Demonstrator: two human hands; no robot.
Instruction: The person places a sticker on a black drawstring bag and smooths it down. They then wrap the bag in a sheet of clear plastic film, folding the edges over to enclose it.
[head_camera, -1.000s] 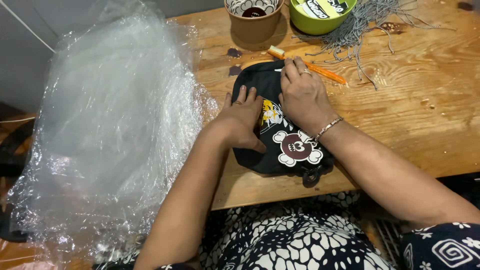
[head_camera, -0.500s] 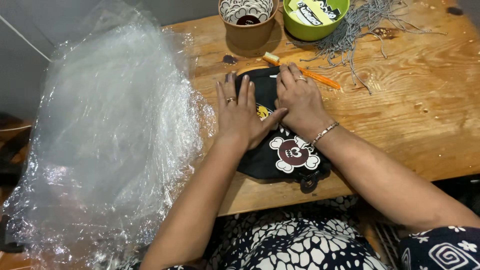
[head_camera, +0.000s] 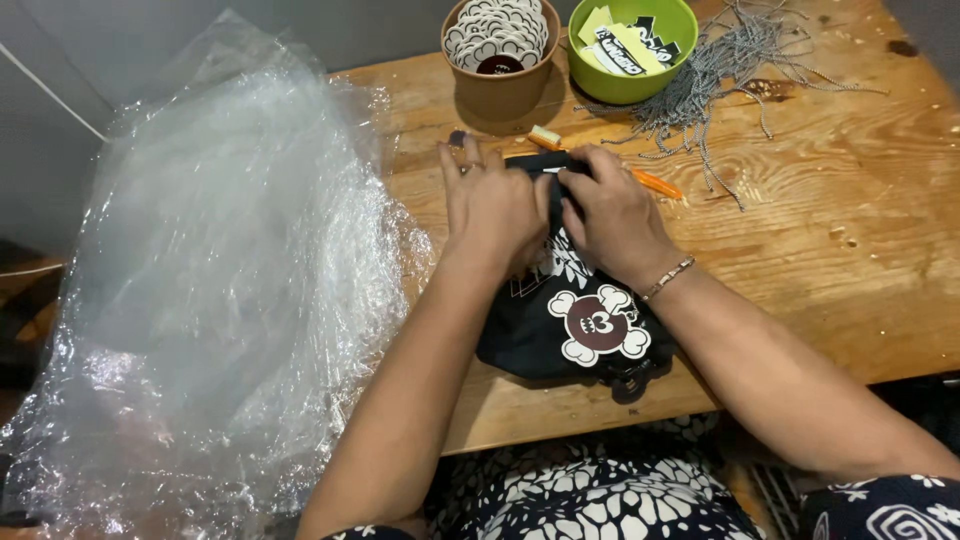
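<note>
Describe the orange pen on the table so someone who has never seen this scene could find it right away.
Start at the wooden table and find the green bowl at its far edge. Just in front of it, beside the right hand, lies the orange pen, partly hidden. It is the only slim, bright orange thing, unlike the grey strings nearby.

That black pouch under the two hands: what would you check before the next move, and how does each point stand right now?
1. Both hands on the black pouch: ok; the left hand and right hand press on its far edge.
2. Pouch lying flat on the wooden table: ok.
3. Printed patch facing up: ok.
4. Orange pen clear of the pouch: not ok; it lies right beside the right hand.
5. Grey cords out of the way: ok; they lie apart from the pouch.
6. Far edge neatly folded: cannot tell; the hands hide it.
</note>
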